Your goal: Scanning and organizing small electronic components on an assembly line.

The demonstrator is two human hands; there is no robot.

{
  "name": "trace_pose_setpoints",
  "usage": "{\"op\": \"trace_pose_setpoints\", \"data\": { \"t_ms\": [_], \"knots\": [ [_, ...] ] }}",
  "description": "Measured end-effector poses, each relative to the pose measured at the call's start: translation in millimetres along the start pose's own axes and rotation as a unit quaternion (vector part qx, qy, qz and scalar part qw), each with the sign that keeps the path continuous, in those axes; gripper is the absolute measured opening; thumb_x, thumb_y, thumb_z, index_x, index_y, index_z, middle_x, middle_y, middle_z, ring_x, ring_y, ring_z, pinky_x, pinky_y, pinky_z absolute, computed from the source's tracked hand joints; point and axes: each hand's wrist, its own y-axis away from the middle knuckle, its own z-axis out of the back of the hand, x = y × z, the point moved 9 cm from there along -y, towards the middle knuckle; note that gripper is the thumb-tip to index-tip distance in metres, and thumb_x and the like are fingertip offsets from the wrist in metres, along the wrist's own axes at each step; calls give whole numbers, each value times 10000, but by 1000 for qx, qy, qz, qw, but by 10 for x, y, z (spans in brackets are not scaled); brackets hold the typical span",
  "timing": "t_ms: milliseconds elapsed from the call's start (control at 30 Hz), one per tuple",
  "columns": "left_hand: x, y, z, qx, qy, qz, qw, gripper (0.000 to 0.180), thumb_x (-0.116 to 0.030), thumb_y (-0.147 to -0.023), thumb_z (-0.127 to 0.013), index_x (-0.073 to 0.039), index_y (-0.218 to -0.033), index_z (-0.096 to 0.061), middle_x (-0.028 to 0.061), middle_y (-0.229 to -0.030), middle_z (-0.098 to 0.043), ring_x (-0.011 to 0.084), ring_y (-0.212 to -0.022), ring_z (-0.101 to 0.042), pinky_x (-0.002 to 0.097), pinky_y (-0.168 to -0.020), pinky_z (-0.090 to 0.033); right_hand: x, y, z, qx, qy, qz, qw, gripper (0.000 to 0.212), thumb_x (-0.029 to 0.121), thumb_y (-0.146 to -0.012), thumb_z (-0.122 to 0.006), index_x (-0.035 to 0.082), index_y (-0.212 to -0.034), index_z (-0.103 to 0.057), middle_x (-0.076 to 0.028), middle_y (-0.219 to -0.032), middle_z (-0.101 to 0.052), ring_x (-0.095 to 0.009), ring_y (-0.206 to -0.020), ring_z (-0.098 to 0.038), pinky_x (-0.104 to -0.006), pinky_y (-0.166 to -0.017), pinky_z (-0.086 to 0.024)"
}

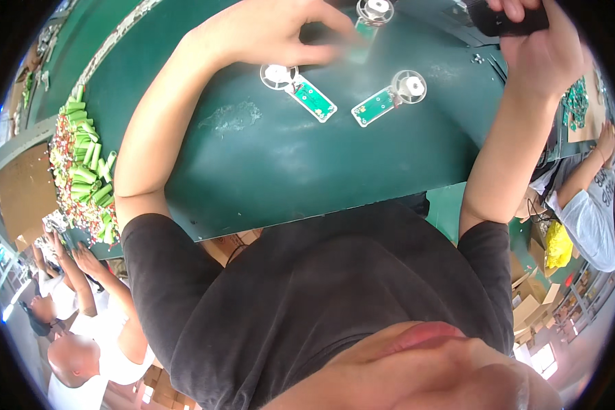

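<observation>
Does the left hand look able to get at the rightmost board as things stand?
Probably yes: bare table lies between the left hand and the rightmost board, though blur hides whether that hand grips the top board.

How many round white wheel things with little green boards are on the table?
3. The left wheel is just below the left hand; the right wheel is farthest right; the top wheel is at the upper edge. More may be hidden.

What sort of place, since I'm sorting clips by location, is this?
Likely an electronics assembly workshop: circuit boards on a green worktable, heaped green parts at left, and other people nearby.
</observation>
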Motion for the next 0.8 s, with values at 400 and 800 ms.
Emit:
{"op": "trace_pose_setpoints", "data": {
  "t_ms": [400, 800],
  "knots": [
    [-4, 39, -105, -96, 56, -41, 993, 248, -182, -761, -882, -33, -943, -804, 195, -1286, -540, 345, -1173, -592, 402, -1042, -494, -136, 384, -549, 105, -120, 109, 981, 466, -19, -967, -553, 33, -1385, -354, -15, -609, -463, -112, -443, -433, -279, -465, -411],
    [3, 82, -126, -104, 49, -60, 992, 226, -183, -766, -877, -32, -918, -804, 191, -1277, -547, 345, -1128, -606, 412, -1008, -509, -615, 568, -590, -115, -409, -33, 905, 436, -75, -942, -562, 20, -1321, -368, -24, -656, -516, -104, -470, -473, -252, -488, -421]
  ]
}}
